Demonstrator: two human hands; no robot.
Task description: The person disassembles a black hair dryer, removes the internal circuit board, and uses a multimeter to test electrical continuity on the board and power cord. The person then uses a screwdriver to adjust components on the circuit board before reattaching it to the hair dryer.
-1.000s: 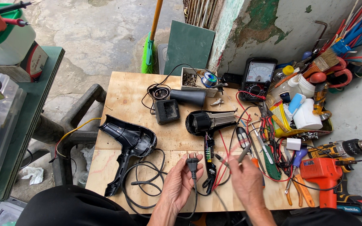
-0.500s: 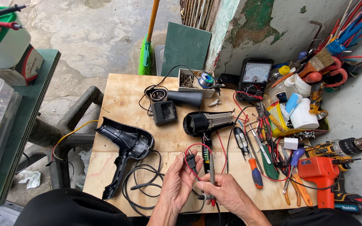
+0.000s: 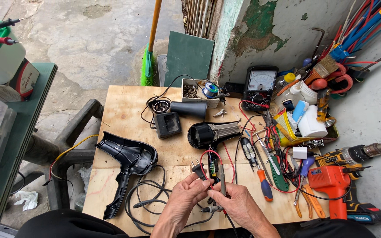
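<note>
1. We see a small green circuit board (image 3: 211,166) held up just above the front edge of the table (image 3: 124,99). Thin red wires loop off it, and a black plug (image 3: 196,169) hangs beside it.
2. Our left hand (image 3: 182,200) has its fingers closed around the plug's black cord (image 3: 151,198).
3. Our right hand (image 3: 237,205) grips a black meter probe (image 3: 222,178), its tip set against the board.
4. We judge the board light, stiff and fragile. It is best taken by its edges, not by the soft wires.
5. Further out lie an open black hair dryer shell (image 3: 128,161), its motor barrel (image 3: 212,133), a meter (image 3: 259,86) and an orange drill (image 3: 331,183).
</note>
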